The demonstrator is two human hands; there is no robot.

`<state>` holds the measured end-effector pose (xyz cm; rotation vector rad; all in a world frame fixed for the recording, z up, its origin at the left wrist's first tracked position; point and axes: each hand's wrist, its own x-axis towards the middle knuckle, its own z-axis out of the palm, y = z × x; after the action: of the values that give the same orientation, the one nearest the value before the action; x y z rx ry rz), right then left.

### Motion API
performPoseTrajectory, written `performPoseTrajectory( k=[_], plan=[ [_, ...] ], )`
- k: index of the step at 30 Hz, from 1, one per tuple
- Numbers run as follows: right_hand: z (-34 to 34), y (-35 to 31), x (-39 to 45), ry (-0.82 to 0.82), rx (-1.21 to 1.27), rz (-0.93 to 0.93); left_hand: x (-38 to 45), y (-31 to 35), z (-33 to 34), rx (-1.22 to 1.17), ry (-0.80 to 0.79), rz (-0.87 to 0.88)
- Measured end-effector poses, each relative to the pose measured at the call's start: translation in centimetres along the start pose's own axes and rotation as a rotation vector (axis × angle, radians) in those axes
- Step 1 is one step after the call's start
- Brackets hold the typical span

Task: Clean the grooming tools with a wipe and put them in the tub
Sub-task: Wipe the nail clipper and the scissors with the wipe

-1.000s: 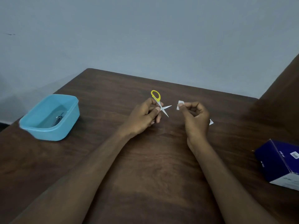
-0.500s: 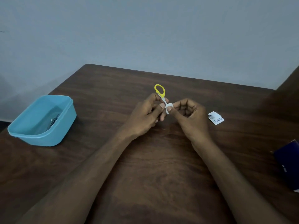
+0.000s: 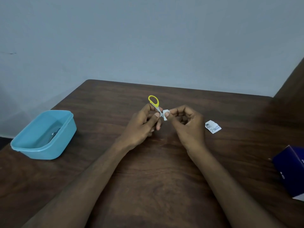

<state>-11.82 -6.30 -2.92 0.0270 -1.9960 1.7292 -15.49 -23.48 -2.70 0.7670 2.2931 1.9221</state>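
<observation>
In the head view, a pair of yellow-handled scissors (image 3: 155,105) is being held above the brown surface (image 3: 156,178) by the left hand (image 3: 143,125), whose fingers are being curled round the shank just below the handle loop. A small white wipe (image 3: 165,114) is being pinched onto the blades by the thumb and forefinger of the right hand (image 3: 185,124). The wiping step is judged to be in progress; next, the blades are likely to need drawing through the folded wipe before the scissors are carried left to the blue tub (image 3: 44,137). A metal tool (image 3: 54,134) is already lying inside the tub. A torn sachet (image 3: 213,128) is lying just right of the right hand, and a dark blue box (image 3: 291,171) is sitting at the right edge. Nothing is seen blocking the way to the tub.
</observation>
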Motion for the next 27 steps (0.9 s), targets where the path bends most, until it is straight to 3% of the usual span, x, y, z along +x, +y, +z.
performPoseTrajectory(
  k=[3, 9, 13, 18, 22, 27],
  plan=[
    [0.2, 0.6, -0.1, -0.081, -0.043, 0.037, 0.0, -0.1, 0.0, -0.012, -0.013, 0.012],
    [-0.5, 0.4, -0.1, -0.013, -0.142, 0.118, 0.0, -0.2, 0.1, 0.017, 0.043, 0.020],
    [-1.0, 0.1, -0.4, 0.123, -0.140, 0.090, -0.1, -0.2, 0.3, 0.042, 0.062, 0.006],
    [-0.5, 0.1, -0.6, 0.095, -0.231, -0.049, -0.4, 0.0, 0.4, 0.068, -0.007, 0.003],
    [-0.1, 0.6, 0.0, 0.070, -0.267, 0.014, -0.5, 0.1, 0.2, 0.070, -0.070, -0.009],
    [-1.0, 0.5, 0.4, 0.324, -0.190, 0.090, -0.4, 0.1, 0.4, 0.047, -0.046, -0.020]
  ],
)
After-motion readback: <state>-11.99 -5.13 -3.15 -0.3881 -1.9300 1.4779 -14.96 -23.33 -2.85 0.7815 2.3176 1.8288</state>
